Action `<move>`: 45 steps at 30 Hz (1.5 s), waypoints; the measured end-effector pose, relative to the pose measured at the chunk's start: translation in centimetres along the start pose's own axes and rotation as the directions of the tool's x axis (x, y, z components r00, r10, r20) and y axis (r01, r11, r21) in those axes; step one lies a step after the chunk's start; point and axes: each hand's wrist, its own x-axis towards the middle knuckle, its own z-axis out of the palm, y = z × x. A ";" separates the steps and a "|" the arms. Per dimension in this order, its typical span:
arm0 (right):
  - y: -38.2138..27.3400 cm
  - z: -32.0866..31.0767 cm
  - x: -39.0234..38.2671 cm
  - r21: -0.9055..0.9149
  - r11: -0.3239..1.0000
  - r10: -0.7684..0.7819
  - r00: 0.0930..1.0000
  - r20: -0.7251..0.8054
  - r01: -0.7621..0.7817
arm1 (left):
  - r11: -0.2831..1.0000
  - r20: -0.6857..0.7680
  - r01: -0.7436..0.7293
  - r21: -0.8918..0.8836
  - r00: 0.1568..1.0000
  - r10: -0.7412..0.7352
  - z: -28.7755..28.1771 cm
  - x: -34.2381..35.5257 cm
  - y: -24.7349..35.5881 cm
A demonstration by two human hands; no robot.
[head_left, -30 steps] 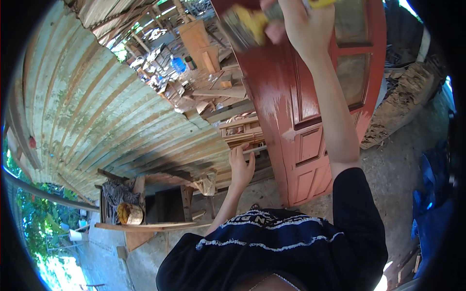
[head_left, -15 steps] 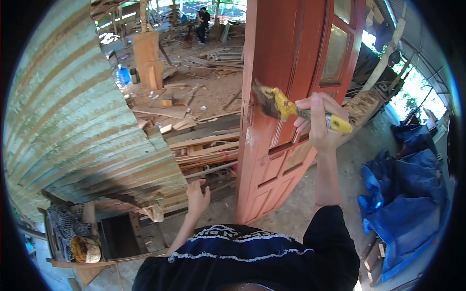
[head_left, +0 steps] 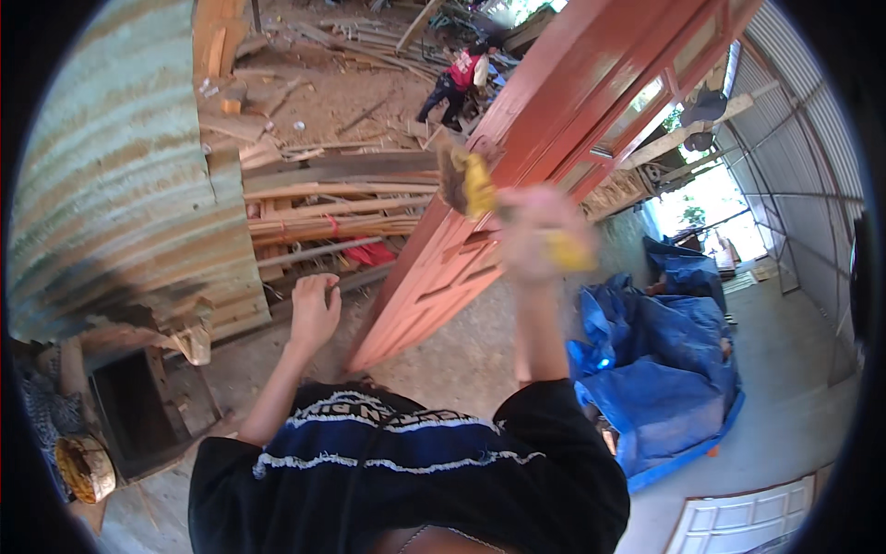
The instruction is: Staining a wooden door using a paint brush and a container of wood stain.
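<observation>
My right hand (head_left: pixel 544 231), smeared by motion, grips a paintbrush (head_left: pixel 477 186) with a yellow handle. Brown, paint-stained bristles point up and left, in front of the edge of a reddish-brown panelled door (head_left: pixel 517 138). Whether they touch the wood I cannot tell. The door stands upright on the concrete floor and has glass panes in its upper part. My left hand (head_left: pixel 316 312) is raised left of the door's lower part, its fingers loosely bent and apart, with nothing seen in it.
Corrugated metal sheeting (head_left: pixel 120 166) rises on the left, above a paint-stained tub (head_left: pixel 85 468). Stacked timber (head_left: pixel 341 191) lies behind the door. A blue tarpaulin (head_left: pixel 660 369) covers something on the right. Farther back, a person in a red top (head_left: pixel 461 74) bends over.
My view has swung right and the door now looks tilted. The paintbrush and both hands sit farther left in the picture. A person in red has come into sight at the back.
</observation>
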 end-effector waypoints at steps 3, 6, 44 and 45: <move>-3.0 1.9 -6.2 -0.172 0.952 0.279 0.951 0.132 -0.255 | 1.000 0.034 0.002 -0.018 0.999 -0.001 -0.8 -0.3 -0.5; -4.0 0.5 -4.8 -0.327 0.942 0.092 0.995 0.049 -0.071 | 0.999 0.021 0.032 0.006 0.999 -0.032 -2.1 -0.9 -2.3; -5.0 -0.9 -7.1 0.015 0.875 0.451 0.805 -0.385 -0.484 | 0.999 0.145 0.034 0.040 0.989 -0.040 0.2 -0.7 -3.3; -5.0 -0.9 -8.2 -0.056 0.892 0.415 0.861 -0.294 -0.449 | 0.998 0.156 0.009 0.055 0.988 -0.018 0.2 -0.7 -3.2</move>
